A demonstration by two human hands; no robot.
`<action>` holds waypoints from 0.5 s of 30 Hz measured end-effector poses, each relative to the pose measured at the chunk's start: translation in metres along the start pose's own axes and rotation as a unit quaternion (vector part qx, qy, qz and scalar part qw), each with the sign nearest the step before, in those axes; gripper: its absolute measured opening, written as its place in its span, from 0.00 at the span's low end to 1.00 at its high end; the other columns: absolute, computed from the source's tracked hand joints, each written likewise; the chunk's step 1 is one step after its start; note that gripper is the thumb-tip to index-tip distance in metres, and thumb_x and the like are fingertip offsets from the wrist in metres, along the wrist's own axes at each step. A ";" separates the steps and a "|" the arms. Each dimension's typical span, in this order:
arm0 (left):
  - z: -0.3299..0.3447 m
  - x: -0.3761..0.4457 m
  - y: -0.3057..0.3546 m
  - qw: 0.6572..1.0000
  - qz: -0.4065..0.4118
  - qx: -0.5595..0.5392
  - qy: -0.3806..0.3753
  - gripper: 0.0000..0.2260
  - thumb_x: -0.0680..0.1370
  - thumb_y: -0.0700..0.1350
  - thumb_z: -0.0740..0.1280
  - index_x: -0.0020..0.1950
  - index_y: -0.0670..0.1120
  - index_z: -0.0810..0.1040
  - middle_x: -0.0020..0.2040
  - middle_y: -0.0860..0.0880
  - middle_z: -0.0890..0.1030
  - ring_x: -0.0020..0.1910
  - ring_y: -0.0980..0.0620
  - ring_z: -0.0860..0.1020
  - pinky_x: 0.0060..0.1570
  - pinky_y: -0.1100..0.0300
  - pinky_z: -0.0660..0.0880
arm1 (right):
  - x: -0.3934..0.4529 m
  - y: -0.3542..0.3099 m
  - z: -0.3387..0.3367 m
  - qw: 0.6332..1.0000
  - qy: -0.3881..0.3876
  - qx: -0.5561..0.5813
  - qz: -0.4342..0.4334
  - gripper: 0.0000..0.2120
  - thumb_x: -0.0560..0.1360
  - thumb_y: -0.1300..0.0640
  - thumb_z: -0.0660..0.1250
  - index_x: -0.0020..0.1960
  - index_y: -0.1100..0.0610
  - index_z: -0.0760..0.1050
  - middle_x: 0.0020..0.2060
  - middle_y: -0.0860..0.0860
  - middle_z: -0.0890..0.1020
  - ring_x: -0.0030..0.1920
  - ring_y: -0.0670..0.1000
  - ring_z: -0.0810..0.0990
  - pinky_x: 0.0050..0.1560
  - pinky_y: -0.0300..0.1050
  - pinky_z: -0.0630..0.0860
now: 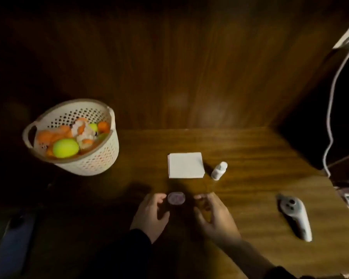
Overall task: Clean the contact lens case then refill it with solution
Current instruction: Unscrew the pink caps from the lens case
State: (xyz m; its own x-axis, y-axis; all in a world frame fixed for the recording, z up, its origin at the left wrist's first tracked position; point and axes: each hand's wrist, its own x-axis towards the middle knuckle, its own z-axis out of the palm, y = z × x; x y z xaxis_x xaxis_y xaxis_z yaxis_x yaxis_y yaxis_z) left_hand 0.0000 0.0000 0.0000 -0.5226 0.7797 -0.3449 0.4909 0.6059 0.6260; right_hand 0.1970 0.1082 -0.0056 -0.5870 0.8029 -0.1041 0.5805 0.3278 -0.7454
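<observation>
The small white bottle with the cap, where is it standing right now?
In the head view, the small white bottle stands on the wooden table, just right of the white square pad.

- Left hand [151,214]: bare, no rings visible; dark sleeve [129,250] reaching the wrist.
- Right hand [214,218]: bare; forearm uncovered, with what may be a dark cuff [278,273] further up.
</observation>
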 end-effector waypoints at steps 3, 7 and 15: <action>0.022 0.021 -0.016 0.999 0.014 0.050 -0.005 0.25 0.83 0.55 0.67 0.79 0.57 0.67 0.76 0.55 0.68 0.75 0.52 0.69 0.74 0.51 0.72 | 0.023 0.013 0.030 0.997 -0.044 -0.060 -0.030 0.20 0.81 0.48 0.71 0.71 0.42 0.72 0.65 0.38 0.75 0.67 0.40 0.73 0.69 0.41 0.75; 0.046 0.047 -0.043 0.996 0.058 0.072 0.020 0.25 0.85 0.59 0.62 0.82 0.57 0.65 0.77 0.54 0.66 0.76 0.50 0.65 0.75 0.52 0.64 | 0.052 0.040 0.059 0.990 -0.055 -0.079 -0.100 0.27 0.80 0.46 0.72 0.77 0.43 0.69 0.74 0.40 0.71 0.74 0.42 0.68 0.73 0.41 0.68; 0.081 0.061 -0.072 0.954 0.202 0.157 0.154 0.19 0.84 0.63 0.57 0.71 0.60 0.74 0.67 0.58 0.74 0.62 0.52 0.70 0.56 0.51 0.66 | 0.068 0.076 0.073 0.967 -0.022 -0.099 -0.234 0.24 0.79 0.48 0.74 0.74 0.47 0.75 0.69 0.40 0.77 0.68 0.45 0.72 0.68 0.36 0.67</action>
State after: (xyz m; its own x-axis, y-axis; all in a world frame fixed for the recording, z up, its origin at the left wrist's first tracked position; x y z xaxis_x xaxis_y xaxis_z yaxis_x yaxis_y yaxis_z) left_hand -0.0106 0.0168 -0.1232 -0.4037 0.9052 0.1327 0.8550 0.3217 0.4068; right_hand 0.1601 0.1513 -0.1179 -0.8320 0.5239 0.1827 0.3401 0.7417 -0.5781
